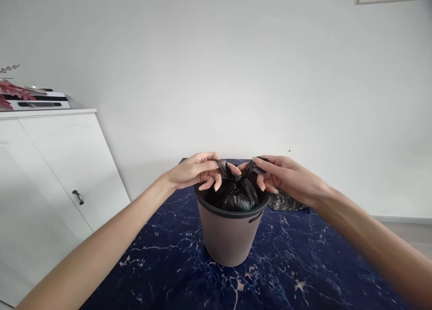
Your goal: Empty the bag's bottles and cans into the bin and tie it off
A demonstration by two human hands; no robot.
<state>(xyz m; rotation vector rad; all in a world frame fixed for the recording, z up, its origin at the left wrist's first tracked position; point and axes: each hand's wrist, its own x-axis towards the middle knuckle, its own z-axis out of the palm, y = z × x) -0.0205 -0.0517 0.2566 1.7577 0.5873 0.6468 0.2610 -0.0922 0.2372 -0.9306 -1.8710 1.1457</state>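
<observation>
A white wall [236, 76] fills the far side, with a white cabinet [50, 175] at the left. A dark blue marbled table [168, 265] spreads across the near ground. At its middle stands a taupe bin [227, 238] with a dark rim. Inside it sits a black bag [234, 194], its top gathered above the rim. The left hand [195, 171] pinches one twisted corner of the bag; the right hand [286, 177] pinches the other. A crumpled dark bag [285, 202] lies behind the bin, to the right.
</observation>
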